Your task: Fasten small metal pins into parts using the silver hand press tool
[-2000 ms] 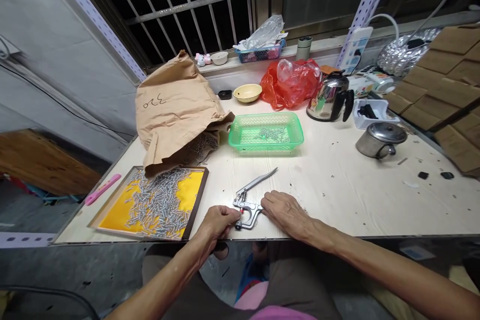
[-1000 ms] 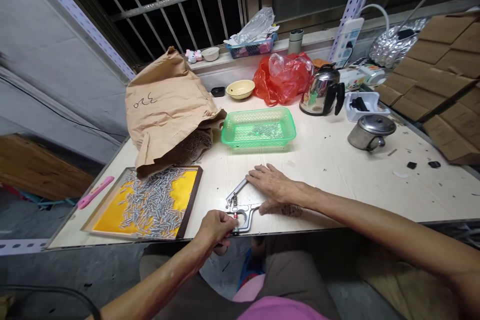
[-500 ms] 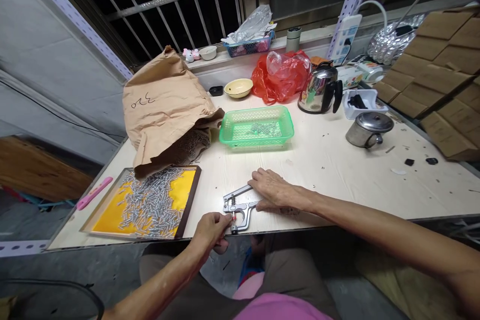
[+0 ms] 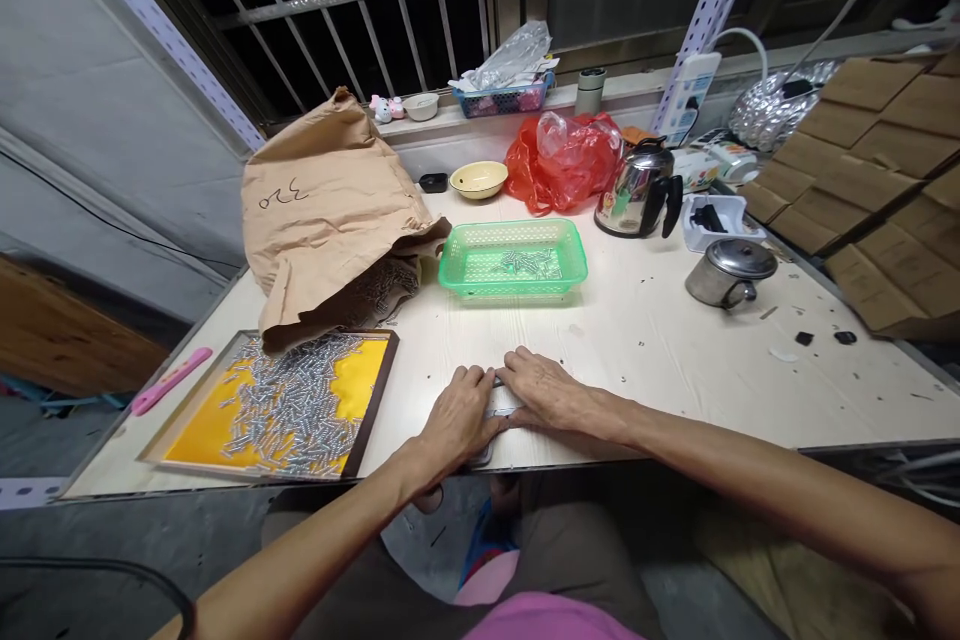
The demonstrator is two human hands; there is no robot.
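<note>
Grey metal snap-fastener pliers (image 4: 504,410) lie at the table's front edge, mostly covered by both hands. My right hand (image 4: 546,392) is closed around their handles from the right. Over the head end curls my left hand (image 4: 459,417), its fingertips meeting those of the right hand. The jaws and whatever sits in them are hidden under the left hand. To the left, a shallow tray (image 4: 369,410) with a yellow lining holds a heap of small silvery metal pieces (image 4: 296,410). A green plastic basket (image 4: 512,292) beyond the hands contains some similar pieces.
An open brown paper bag (image 4: 330,210) leans behind the tray. A pink-handled tool (image 4: 171,381) lies left of it. Toward the back are a yellow bowl (image 4: 478,182), a red plastic bag (image 4: 559,170) and a kettle (image 4: 637,190). A lidded metal cup (image 4: 727,278) stands right.
My left hand has moved from the jaw tip, where its fingers were pinched, up and over the head of the pliers. My right hand stays on the handles.
</note>
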